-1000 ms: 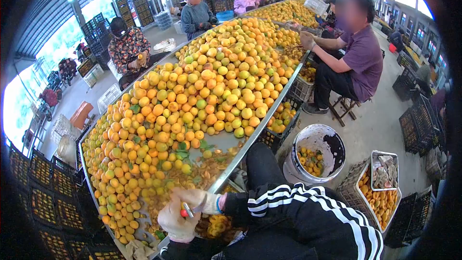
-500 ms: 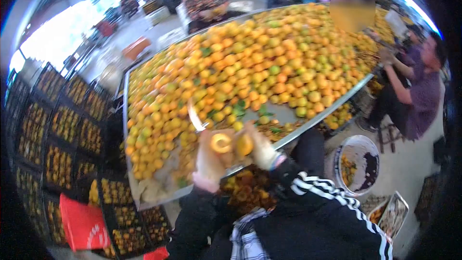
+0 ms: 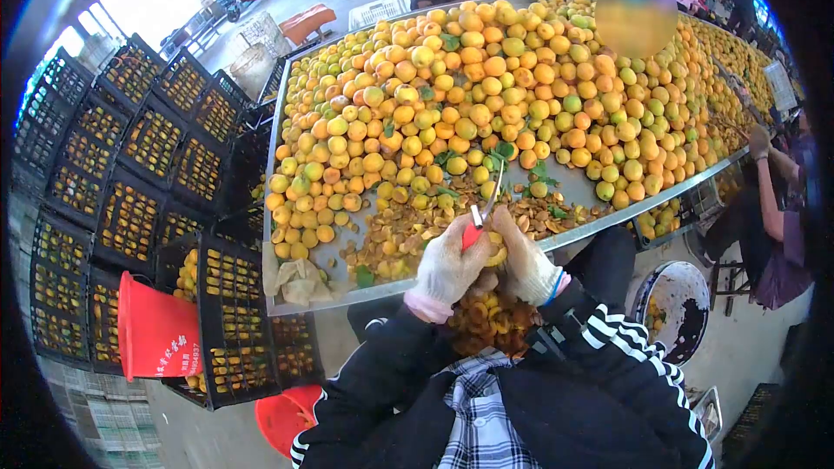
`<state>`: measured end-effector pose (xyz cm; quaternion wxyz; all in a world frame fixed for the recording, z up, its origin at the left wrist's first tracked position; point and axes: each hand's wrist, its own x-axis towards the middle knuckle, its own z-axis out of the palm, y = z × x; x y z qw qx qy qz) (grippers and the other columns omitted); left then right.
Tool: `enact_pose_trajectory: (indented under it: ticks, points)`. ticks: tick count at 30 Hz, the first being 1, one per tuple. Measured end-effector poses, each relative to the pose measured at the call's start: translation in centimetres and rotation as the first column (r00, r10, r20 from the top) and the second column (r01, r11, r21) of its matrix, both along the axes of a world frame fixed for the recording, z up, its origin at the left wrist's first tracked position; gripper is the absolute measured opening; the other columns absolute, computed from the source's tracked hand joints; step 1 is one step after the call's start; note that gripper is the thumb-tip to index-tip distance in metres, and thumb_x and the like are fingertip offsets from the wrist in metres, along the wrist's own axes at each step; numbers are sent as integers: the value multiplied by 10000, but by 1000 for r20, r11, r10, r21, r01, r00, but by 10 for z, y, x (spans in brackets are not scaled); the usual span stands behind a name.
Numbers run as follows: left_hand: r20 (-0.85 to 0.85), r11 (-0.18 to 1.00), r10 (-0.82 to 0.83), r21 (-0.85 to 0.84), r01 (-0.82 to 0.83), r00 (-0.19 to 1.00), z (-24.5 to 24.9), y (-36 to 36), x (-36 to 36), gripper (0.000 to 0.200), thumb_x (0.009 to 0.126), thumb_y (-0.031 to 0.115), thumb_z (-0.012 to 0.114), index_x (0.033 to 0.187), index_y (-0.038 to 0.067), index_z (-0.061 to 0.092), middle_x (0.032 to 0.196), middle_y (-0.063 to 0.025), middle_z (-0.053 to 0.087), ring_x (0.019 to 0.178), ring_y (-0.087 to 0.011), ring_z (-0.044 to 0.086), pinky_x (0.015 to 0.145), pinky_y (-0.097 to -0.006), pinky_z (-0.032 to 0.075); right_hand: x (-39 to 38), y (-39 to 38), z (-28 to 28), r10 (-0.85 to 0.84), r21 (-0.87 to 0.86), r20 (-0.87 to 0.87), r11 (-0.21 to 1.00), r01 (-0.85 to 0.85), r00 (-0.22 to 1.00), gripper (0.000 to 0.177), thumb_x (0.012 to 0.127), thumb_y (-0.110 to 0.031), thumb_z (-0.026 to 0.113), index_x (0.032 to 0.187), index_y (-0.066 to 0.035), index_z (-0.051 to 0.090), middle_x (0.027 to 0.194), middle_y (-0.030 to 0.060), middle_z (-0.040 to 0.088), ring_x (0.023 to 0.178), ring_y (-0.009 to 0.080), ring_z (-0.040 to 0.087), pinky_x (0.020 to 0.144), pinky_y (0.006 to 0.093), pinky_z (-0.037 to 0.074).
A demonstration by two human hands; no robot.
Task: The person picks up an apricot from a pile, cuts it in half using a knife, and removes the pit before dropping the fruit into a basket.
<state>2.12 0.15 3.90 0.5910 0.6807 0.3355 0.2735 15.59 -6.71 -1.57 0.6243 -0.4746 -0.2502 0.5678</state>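
Observation:
My left hand [image 3: 450,265], in a white glove, is closed around a knife [image 3: 472,234] with a red handle. Its thin curved blade points up and away, over the table edge. My right hand [image 3: 526,262], also gloved, has its fingers curled against a yellow apricot [image 3: 498,254] between the two hands. Part of that fruit is hidden by the fingers. Below the hands, in front of my lap, lies a heap of cut apricots [image 3: 493,321]. Just beyond the hands, apricot pits and scraps [image 3: 404,230] cover part of the metal table [image 3: 382,297].
A big pile of whole apricots [image 3: 486,95] fills the table. Black crates [image 3: 230,321] of fruit and a red bucket [image 3: 156,326] stand on the left, a red basin [image 3: 291,417] near my left elbow. At right are a white bucket [image 3: 673,308] and a seated person [image 3: 782,217].
The view has tilted and shifted left. My hands have come together, the knife is more upright, and the ring-shaped cut apricot at my left hand no longer shows.

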Motion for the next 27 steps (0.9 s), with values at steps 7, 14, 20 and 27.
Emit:
enact_pose_trajectory:
  ticks: [7,14,20,27]
  points:
    - [127,982,123,125,-139,984,29,6,-30,266,979,250,538,1055,22,650,805,-27,614,669,-100,542,600,-279,433,-4,-11,57,126,1,-317,991,-133,940,593,1050,-542,339,1409,-97,495,952,66,630,750,177,609,768,327,526]
    - [296,999,-29,28,21,955,32,-3,-50,194,908,142,689,1048,9,678,956,-55,665,822,-128,598,738,-291,501,-3,-16,82,141,-186,-7,973,-139,990,393,1041,-374,490,1258,-47,511,1011,105,659,757,180,674,681,323,553]
    - [108,972,-201,146,184,974,25,6,-60,221,854,67,709,1069,18,685,1022,-89,697,921,-188,659,821,-325,524,7,-12,45,276,-109,425,961,-254,862,270,909,-57,620,1166,-39,540,972,91,644,844,204,676,707,302,534]
    - [98,943,-212,280,177,972,19,-5,-55,232,819,48,679,1046,17,713,1054,-103,716,974,-203,667,852,-334,517,6,-11,46,156,79,779,936,-342,607,344,1051,-273,388,1175,3,551,1085,183,656,1015,307,644,893,403,492]
